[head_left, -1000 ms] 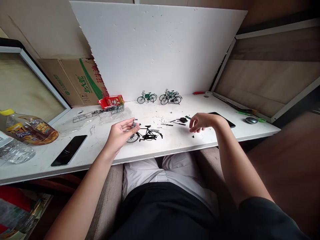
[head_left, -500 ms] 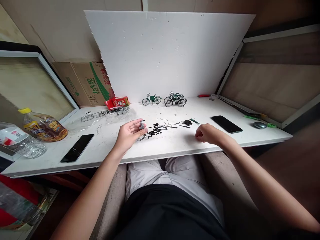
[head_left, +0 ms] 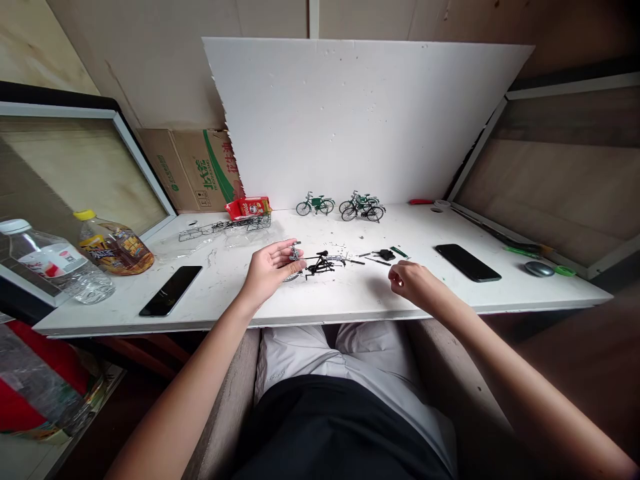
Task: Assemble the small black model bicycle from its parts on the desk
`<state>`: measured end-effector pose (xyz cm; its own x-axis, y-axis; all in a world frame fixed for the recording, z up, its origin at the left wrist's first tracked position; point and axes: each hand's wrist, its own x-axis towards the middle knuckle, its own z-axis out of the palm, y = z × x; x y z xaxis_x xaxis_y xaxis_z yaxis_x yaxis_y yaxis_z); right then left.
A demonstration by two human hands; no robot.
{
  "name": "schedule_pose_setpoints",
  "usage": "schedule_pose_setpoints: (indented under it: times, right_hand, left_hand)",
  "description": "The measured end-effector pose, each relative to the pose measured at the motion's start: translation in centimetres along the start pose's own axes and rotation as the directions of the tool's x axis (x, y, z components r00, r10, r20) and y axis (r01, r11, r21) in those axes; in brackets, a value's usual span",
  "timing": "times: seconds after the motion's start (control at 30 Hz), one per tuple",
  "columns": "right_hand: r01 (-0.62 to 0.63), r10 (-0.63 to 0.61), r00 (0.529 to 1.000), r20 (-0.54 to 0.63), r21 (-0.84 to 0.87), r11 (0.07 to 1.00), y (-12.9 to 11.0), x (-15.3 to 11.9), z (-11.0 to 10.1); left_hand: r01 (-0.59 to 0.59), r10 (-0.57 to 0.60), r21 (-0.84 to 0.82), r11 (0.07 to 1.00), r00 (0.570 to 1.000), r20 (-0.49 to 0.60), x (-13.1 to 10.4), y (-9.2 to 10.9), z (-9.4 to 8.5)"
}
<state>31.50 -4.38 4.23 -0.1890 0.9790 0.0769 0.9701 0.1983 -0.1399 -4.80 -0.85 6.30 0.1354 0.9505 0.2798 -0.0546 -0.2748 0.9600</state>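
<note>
My left hand [head_left: 266, 275] is closed around the front end of a partly built black miniature bicycle [head_left: 320, 265], thumb and fingers at its silver handlebar area. The bicycle's saddle and frame point to the right, just over the white table. Part of its front wheel shows below my thumb. My right hand [head_left: 409, 279] hovers over the table to the right, its fingers curled into a pinch; whatever they hold, if anything, is too small to make out. Between the hands and slightly beyond lie thin black rods, a small black part [head_left: 387, 254] and a green strip [head_left: 399, 252].
Several finished miniature bicycles [head_left: 315, 204] stand at the back before a white board [head_left: 370, 120]. Phones lie left [head_left: 171, 291] and right [head_left: 467, 262]. Two bottles [head_left: 116, 247] stand at the left, a red packet [head_left: 249, 207] behind, and a computer mouse [head_left: 539, 269] far right.
The view has swung a little, so the table's things appear farther right. My right hand has moved left over the table, closer to the loose parts. My left hand keeps hold of the bicycle.
</note>
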Motion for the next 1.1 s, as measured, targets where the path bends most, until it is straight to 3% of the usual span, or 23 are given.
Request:
schedule_pose_setpoints:
  times: [0.17, 0.3, 0.37, 0.47, 0.63, 0.8, 0.9, 1.1]
  right_hand:
    - [0.068, -0.065, 0.964, -0.257, 0.004, 0.998, -1.6, 0.0, -1.1]
    - [0.208, -0.125, 0.934, -0.335, 0.223, 0.952, -4.8, 0.4, -2.8]
    - [0.258, -0.123, 0.946, -0.299, 0.468, 0.845, -6.7, 1.0, -3.6]
    - [0.314, -0.141, 0.948, -0.285, 0.77, 0.555, -9.6, 1.8, -4.5]
    - [0.322, -0.161, 0.943, -0.29, 0.918, 0.233, -12.6, 3.0, -5.0]
    - [0.242, -0.108, 0.961, -0.253, 0.964, -0.108, -12.9, 3.2, -4.4]
    - [0.191, -0.104, 0.971, -0.214, 0.961, -0.201, -12.6, 2.9, -3.9]
    - [0.241, -0.053, 0.966, -0.254, 0.954, -0.18, -12.7, 2.9, -3.4]
  left_hand:
    - [-0.037, 0.037, 0.012, 0.999, 0.999, -0.005, 0.0, 0.5, -0.1]
    - [-0.058, 0.059, 0.039, 0.998, 0.998, -0.036, 0.1, 1.3, -0.4]
    - [-0.072, 0.074, 0.055, 0.996, 0.996, -0.044, 0.2, 1.4, -0.7]
    - [-0.09, 0.095, 0.077, 0.993, 0.993, -0.068, 0.4, 1.7, -1.1]
    - [-0.117, 0.127, 0.082, 0.99, 0.984, -0.123, 0.6, 2.7, -1.4]
    - [-0.152, 0.162, 0.087, 0.985, 0.98, -0.118, 0.4, 3.3, -1.0]
    - [-0.162, 0.172, 0.094, 0.982, 0.979, -0.106, 0.1, 3.2, -0.6]
    - [-0.206, 0.217, 0.122, 0.971, 0.973, -0.078, -0.7, 3.6, 0.5]
